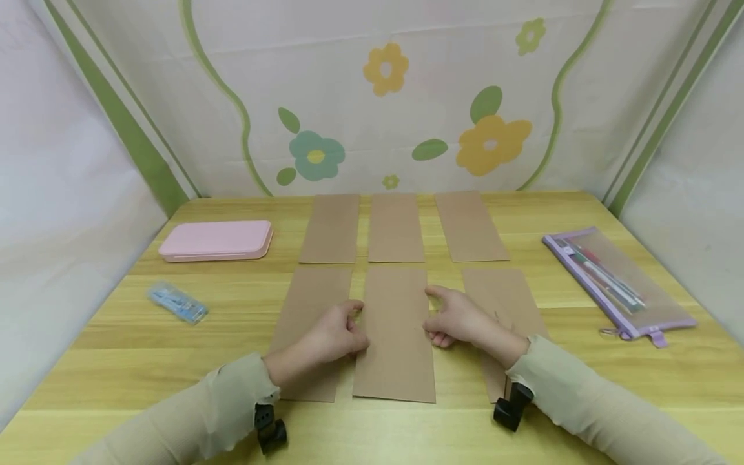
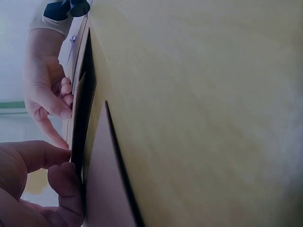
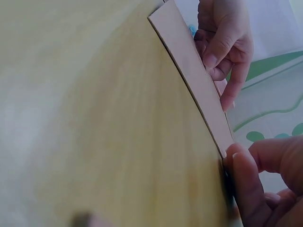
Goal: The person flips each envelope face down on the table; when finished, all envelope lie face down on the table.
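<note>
A brown cardboard rectangle (image 1: 395, 332) lies in the middle of the front row on the wooden table. My left hand (image 1: 334, 332) holds its left edge between thumb and fingers, reaching over the front left cardboard piece (image 1: 316, 294). On the opposite edge, my right hand (image 1: 456, 316) grips with thumb and fingertips, its forearm above the front right cardboard piece (image 1: 500, 287). Dark shadow shows beneath the held cardboard in the left wrist view, so its near end looks slightly raised. From the right wrist, the cardboard (image 3: 189, 66) stretches between both hands.
Three more cardboard pieces (image 1: 396, 229) form a row behind. To the left are a pink case (image 1: 216, 239) and a small clear-and-blue packet (image 1: 177, 302). A purple-edged mesh pouch (image 1: 657, 294) with pens lies on the right. Flowered fabric (image 1: 360, 116) borders the table's back.
</note>
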Available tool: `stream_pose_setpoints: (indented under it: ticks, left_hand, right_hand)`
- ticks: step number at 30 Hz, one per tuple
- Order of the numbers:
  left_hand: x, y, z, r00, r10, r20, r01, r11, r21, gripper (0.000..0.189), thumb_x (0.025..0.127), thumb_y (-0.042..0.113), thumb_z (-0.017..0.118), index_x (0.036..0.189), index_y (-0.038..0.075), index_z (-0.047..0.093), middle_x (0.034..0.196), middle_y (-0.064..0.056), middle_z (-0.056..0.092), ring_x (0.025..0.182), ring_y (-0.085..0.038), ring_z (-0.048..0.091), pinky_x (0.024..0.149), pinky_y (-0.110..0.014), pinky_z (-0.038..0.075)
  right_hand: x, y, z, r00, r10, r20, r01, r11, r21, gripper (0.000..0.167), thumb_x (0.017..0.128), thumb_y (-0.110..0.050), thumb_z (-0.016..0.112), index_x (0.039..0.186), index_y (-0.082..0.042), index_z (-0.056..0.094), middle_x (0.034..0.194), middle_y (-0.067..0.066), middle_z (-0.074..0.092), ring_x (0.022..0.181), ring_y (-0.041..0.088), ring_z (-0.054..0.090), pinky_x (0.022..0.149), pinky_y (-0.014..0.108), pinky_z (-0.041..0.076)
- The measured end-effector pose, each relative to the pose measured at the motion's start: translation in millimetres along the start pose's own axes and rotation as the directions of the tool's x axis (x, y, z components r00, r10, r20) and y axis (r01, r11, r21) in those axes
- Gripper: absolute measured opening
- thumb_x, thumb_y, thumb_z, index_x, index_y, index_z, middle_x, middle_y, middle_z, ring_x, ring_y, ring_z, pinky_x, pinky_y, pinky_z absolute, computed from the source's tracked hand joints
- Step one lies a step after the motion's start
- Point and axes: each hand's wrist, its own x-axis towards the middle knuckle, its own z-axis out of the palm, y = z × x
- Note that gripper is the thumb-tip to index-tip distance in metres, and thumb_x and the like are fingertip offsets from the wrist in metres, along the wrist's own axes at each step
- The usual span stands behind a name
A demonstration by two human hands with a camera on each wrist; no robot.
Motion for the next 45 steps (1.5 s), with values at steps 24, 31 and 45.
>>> stream_pose_setpoints:
  ticks: [24, 31, 45]
  left_hand:
    - [6.3, 19.7, -5.1, 0.992, 0.061, -0.114, -0.078, 0.984, -0.158, 0.073, 0.073, -0.004, 0.066, 0.139, 0.0, 0.036, 0.077, -0.006, 0.055, 0.063, -0.013, 0.05, 0.055, -0.022, 0.043]
    - [14.7, 24.9, 4.7, 0.975, 0.174, -0.139, -0.207, 0.937, -0.281, 0.065, 0.076, -0.005, 0.066, 0.135, 0.0, 0.04, 0.11, -0.02, 0.051, 0.093, -0.023, 0.056, 0.08, -0.03, 0.052]
    - [32.0, 47.3, 41.8, 0.974, 0.218, 0.056, -0.174, 0.887, -0.428, 0.067, 0.082, 0.001, 0.065, 0.141, 0.005, 0.034, 0.135, -0.018, 0.042, 0.122, -0.029, 0.045, 0.094, -0.033, 0.046]
  right_hand:
    - [-16.4, -8.8, -33.2, 0.996, -0.067, -0.055, 0.07, 0.996, 0.049, 0.073, 0.084, -0.005, 0.062, 0.144, -0.001, 0.021, 0.071, 0.012, 0.062, 0.057, 0.015, 0.058, 0.054, 0.029, 0.053]
    - [-33.1, -11.4, -56.0, 0.986, -0.119, -0.113, 0.112, 0.991, -0.068, 0.066, 0.085, -0.017, 0.064, 0.141, -0.003, 0.033, 0.096, 0.015, 0.065, 0.08, 0.023, 0.063, 0.07, 0.035, 0.054]
    - [-54.2, 9.9, -94.8, 0.972, -0.17, -0.16, 0.145, 0.976, -0.16, 0.063, 0.09, -0.022, 0.06, 0.139, 0.007, 0.032, 0.132, 0.029, 0.043, 0.119, 0.04, 0.045, 0.093, 0.043, 0.045]
